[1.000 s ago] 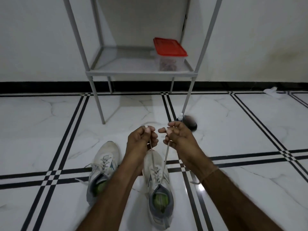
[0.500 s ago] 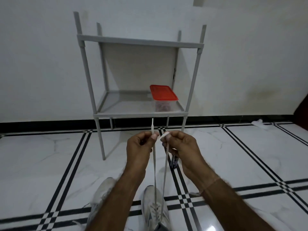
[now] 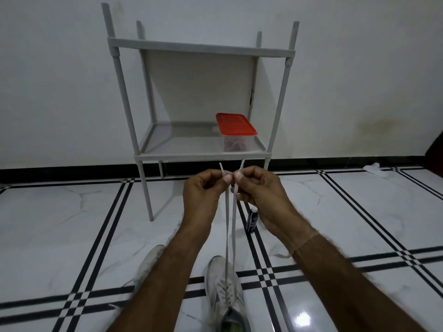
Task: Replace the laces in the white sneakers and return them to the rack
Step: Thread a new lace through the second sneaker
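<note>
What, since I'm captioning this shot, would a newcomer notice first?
The left hand and right hand stand out mid-frame, each pinching one end of a pale lace pulled taut from a white sneaker on the floor below. Behind them a grey rack stands by the wall, a red-lidded box on its lower shelf.

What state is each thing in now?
sneaker, upright on floor, laced
lace, both strands taut, pulled upward
left hand, pinches one lace end
right hand, pinches the other end
second sneaker, on floor, partly hidden
container, red lid on
bottle, upright on floor
</note>
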The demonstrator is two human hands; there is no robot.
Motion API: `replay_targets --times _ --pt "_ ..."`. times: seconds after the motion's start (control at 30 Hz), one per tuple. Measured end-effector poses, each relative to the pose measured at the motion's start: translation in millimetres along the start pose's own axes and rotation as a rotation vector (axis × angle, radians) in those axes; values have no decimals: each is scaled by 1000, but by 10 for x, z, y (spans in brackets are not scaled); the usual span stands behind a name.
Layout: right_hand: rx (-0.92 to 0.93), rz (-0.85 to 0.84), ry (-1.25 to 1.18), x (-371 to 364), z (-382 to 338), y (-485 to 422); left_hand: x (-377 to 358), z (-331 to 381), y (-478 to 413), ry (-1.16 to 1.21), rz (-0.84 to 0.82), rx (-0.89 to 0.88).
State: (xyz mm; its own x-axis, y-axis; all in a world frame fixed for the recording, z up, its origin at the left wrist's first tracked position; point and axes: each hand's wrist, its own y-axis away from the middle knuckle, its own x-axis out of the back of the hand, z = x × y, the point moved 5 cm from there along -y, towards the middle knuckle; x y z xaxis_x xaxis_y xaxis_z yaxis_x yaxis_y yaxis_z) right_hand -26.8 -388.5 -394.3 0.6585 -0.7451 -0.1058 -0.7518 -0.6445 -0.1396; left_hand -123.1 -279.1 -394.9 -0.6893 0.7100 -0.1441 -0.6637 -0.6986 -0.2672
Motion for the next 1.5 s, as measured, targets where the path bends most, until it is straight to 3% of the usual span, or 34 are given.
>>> replay_targets --times 0.2,0.4,0.47,0.53,0.7,0.77,0.93,1.07,1.2,1.27,1.33,1.47,1.5 --pt "-12 -38 85 -34 59 -14 -14 -153 -21 69 -30 96" --pt "-1 45 47 9 147 -115 -122 -631 258 -5 -370 240" --pt "25 109 100 90 237 -117 -113 -744 258 111 -309 291" --pt "24 127 276 157 417 5 -57 -845 189 288 -147 357" --pt "-168 -276 435 -67 1177 388 29 -1024 38 562 64 427" --pt "-133 -232 390 -58 1282 334 92 -1225 105 408 53 480" --pt "-162 -155 227 99 1397 141 152 -1801 727 22 -351 608" --pt "-172 -23 378 327 1714 163 262 -1982 743 115 -95 628" --pt "-313 -252 491 258 2291 617 254 -2118 728 163 -11 671" --pt "-290 -289 547 188 2469 730 255 -2209 736 219 60 705" --pt "-262 -241 514 185 2529 727 275 -2268 781 215 56 723" --pt "-315 -139 354 294 2569 677 351 -2470 1086 -42 -137 758" --pt "-330 -118 360 329 2601 691 389 -2533 1149 -51 -121 765"
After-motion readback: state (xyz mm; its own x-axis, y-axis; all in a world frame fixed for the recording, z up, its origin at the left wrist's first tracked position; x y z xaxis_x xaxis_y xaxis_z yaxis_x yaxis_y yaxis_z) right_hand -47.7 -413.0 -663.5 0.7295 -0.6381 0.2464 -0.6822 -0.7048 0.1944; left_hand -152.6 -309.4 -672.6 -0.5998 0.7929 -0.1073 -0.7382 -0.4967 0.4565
